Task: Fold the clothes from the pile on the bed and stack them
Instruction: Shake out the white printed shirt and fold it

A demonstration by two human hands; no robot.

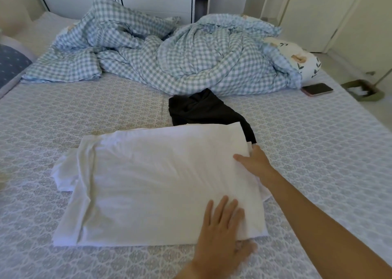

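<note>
Bed [63, 117] with a grey-and-white patterned sheet fills most of the room as seen from the foot side. Crumpled blue-and-white checked duvet [169, 60] lies heaped across the far half, running nearly edge to edge. White garment [152, 183], partly folded into a rough rectangle, lies flat on the sheet in the near middle; a loose flap, possibly a sleeve, sticks out from under its left edge. Black garment [199, 111] lies bunched just beyond the white one, between it and the duvet, its near edge tucked under or against the white fabric's far right corner; which of the two, not clear. Floral-print pillow [297, 56] shows at the right end of the duvet, partly covered by it. Dark blue dotted cushion [10, 66] sits at the far left edge of the bed. Left hand [222, 232] rests palm down on the near right corner of the white garment, four fingers straight and slightly spread on the cloth, thumb curled at the hem below the edge; whether the thumb pinches the fabric cannot be told, blurred. Right hand [254, 162] is at the right edge of the white garment, thumb lying on top of the cloth, fingers hidden under the edge, apparently gripping the layer. Phone [317, 89] lies face up on the sheet, right of the duvet.
</note>
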